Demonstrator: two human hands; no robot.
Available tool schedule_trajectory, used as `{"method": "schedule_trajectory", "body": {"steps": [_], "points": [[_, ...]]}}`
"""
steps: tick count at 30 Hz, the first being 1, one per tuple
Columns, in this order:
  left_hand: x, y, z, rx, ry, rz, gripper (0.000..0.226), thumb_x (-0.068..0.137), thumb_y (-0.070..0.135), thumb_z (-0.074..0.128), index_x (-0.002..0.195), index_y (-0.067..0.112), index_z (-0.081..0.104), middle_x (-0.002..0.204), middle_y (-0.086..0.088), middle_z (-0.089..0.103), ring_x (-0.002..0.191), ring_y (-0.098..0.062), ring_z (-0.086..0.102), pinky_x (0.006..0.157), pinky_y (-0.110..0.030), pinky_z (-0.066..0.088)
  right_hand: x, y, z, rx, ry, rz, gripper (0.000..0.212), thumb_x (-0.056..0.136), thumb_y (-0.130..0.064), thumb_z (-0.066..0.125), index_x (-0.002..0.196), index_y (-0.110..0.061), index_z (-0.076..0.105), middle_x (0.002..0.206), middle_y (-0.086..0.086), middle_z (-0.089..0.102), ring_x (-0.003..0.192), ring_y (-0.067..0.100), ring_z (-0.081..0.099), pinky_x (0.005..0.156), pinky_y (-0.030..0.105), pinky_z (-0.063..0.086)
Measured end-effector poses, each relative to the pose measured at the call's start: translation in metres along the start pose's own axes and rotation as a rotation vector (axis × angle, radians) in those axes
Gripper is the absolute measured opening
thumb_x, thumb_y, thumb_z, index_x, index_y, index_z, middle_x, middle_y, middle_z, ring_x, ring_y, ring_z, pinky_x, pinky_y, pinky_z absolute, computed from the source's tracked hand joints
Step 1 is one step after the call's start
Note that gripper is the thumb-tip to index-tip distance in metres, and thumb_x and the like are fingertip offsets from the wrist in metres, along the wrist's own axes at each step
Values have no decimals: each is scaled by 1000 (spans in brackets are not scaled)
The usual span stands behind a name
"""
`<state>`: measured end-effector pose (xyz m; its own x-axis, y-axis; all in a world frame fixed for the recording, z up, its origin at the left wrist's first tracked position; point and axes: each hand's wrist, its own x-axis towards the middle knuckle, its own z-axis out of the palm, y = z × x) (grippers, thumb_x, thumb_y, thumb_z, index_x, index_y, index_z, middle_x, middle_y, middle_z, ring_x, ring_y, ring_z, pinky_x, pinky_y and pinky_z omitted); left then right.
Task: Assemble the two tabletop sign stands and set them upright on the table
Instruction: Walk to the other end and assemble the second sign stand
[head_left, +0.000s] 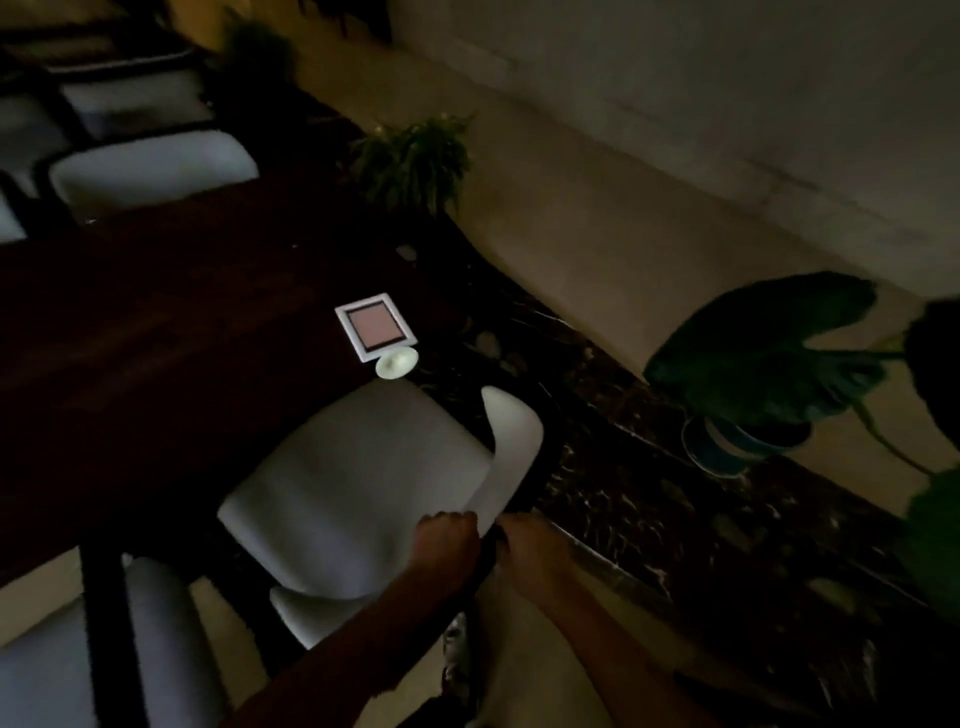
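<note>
One sign stand (376, 332) is on the dark wooden table (156, 322) near its right edge: a white-framed square panel with a pinkish face and a pale round base (396, 362). It looks tilted or lying; the dim light hides which. No second stand is visible. My left hand (449, 540) and my right hand (524, 545) both grip the top of the backrest of a white chair (358, 483) that stands at the table in front of me.
More white chairs line the table at the bottom left (78, 649) and the far side (150, 166). Potted plants stand along a dark marble ledge: a fern (415, 156) and a large-leaf plant in a blue pot (753, 374). The scene is very dark.
</note>
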<state>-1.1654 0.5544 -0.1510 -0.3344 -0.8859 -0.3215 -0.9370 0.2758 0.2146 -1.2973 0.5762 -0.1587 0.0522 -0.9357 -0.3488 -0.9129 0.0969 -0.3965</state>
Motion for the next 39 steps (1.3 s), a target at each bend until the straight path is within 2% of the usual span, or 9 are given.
{"method": "schedule_trajectory", "body": {"steps": [4,6,8,10,13,20,30,33,39], "points": [[55,-30,-13,-134,52,-130,27,95,17,35,97,9,61,100,-9,71,87,-25,66,78,-33,52,71,-16,-25,-24,-23,-74,27,91,-16,44,112,-9,58,111,13,62,101,28,59,86,36,50],[81,-42,-22,-230,76,-188,25,95,17,36,96,9,60,99,-11,70,89,-27,66,80,-35,54,104,-22,-34,-34,-62,-98,19,90,-12,41,91,-8,60,93,10,62,91,23,60,82,35,51],[108,-52,-30,-301,89,-255,23,94,20,38,96,9,59,100,-10,69,91,-28,65,80,-35,54,135,-27,-45,-72,-87,-118,18,90,-13,40,75,-11,49,82,10,59,82,23,59,73,34,48],[130,-62,-40,-361,103,-317,22,93,21,40,95,10,58,102,-10,69,92,-29,65,80,-35,53,164,-29,-56,-83,-76,-141,17,91,-17,40,88,-6,54,92,12,63,85,24,60,71,33,46],[148,-73,-51,-418,126,-388,22,93,22,40,95,9,58,103,-11,68,94,-31,64,80,-36,52,195,-37,-68,-61,-87,-151,27,92,-17,41,110,-6,58,104,10,66,93,23,62,84,35,50],[174,-115,-72,-494,193,-570,20,92,20,42,90,8,58,105,-13,68,97,-34,63,78,-35,51,264,-65,-79,-87,-154,-183,31,93,-23,47,122,-17,57,121,6,65,114,23,58,90,30,46],[238,-181,-88,-657,234,-915,23,92,20,45,102,8,62,109,-18,68,100,-35,64,82,-39,52,390,-93,-92,10,-109,-211,21,90,-20,52,103,-10,64,108,14,70,103,30,63,81,33,49],[268,-197,-92,-710,281,-954,22,90,21,51,105,9,63,111,-19,67,103,-37,63,80,-39,52,432,-98,-83,40,-113,-202,21,90,-24,55,104,-11,63,106,12,70,99,29,64,74,29,47],[316,-213,-79,-729,306,-1043,29,88,23,58,115,12,58,118,-16,63,108,-34,60,85,-39,50,473,-91,-56,-12,-200,-148,27,86,-36,60,102,-14,61,105,10,69,97,29,65,73,33,50]]}}
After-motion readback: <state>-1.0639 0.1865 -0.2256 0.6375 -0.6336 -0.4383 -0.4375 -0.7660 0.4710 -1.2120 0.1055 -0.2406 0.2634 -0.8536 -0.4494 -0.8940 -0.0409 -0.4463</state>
